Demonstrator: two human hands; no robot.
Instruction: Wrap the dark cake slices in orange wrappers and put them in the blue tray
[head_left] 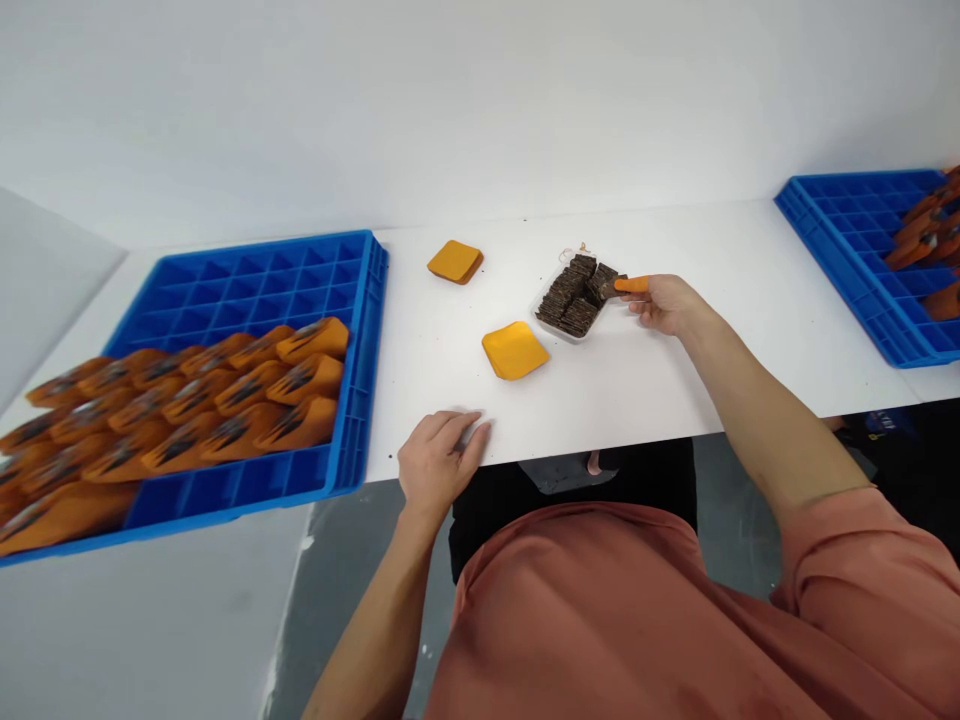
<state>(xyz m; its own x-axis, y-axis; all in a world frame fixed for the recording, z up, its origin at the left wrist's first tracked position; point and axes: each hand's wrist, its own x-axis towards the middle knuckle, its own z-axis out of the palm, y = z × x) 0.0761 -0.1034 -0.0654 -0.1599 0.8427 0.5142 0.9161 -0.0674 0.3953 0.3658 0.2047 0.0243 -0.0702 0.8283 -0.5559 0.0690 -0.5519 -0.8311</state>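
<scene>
My right hand (664,303) reaches to a small clear tray (571,337) packed with thin dark brown flat pieces (576,298) standing in rows. An orange finger cover (632,285) is on its index finger. Its fingertips pinch a dark brown flat piece (611,289) at the tray's right side. Resting on the table's front edge, my left hand (439,460) lies palm down, thumb apart from the loosely bent fingers, with nothing in it. The nearest thing to it is a stack of orange-yellow square sheets (515,351). Another such stack (455,261) lies farther back.
At left, a blue compartment crate (379,300) holds several orange packets (255,385) with dark contents. A second blue crate (832,260) with orange packets stands at far right. The white table (645,385) meets a white wall behind.
</scene>
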